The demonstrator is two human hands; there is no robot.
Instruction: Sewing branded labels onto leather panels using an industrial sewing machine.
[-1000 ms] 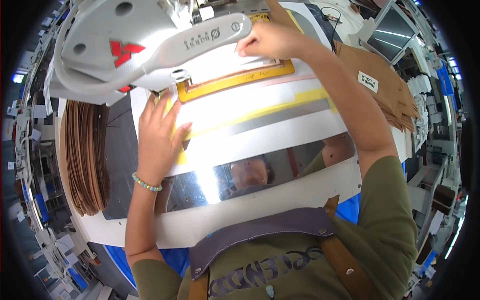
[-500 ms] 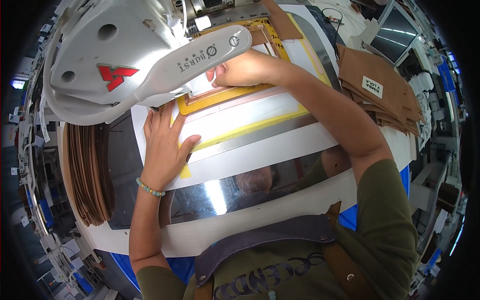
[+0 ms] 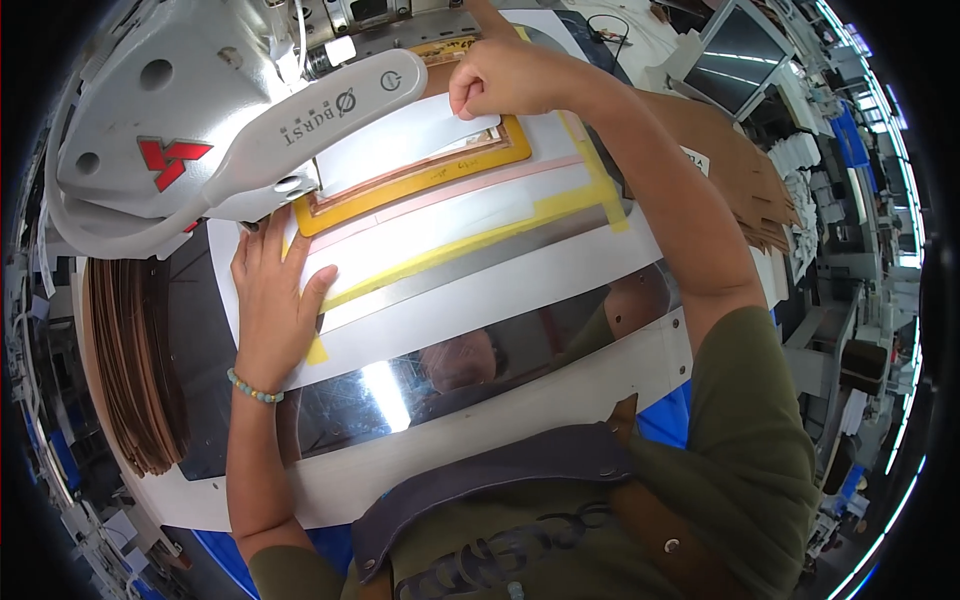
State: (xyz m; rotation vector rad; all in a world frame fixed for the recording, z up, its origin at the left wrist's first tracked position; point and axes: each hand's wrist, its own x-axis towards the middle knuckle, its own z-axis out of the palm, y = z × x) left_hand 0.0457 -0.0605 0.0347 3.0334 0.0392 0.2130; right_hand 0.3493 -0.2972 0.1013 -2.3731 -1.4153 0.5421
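My left hand [image 3: 270, 305] lies with fingers stretched at the left end of a yellow-edged frame [image 3: 420, 186], its fingertips beside the underside of a grey sewing machine head [image 3: 150, 120]. My right hand [image 3: 505, 80] is pinched at the upper-right corner of a white piece [image 3: 390, 145] lying inside the frame. The frame rests on a white board [image 3: 500, 275] with yellow tape strips and a pink line. A long grey machine handle [image 3: 310, 125] hides part of the frame and white piece.
A stack of dark brown pieces [image 3: 130, 360] stands at the left. Flat brown pieces [image 3: 750, 190] lie at the right, near a tilted screen [image 3: 725, 60] and cable. A shiny steel strip [image 3: 520, 360] runs along the table's front edge [image 3: 470, 440].
My right hand has moved up and rightward along the frame, exposing more of the white piece. My left hand stays beside the frame. The whole view has shifted, with the scene now farther left.
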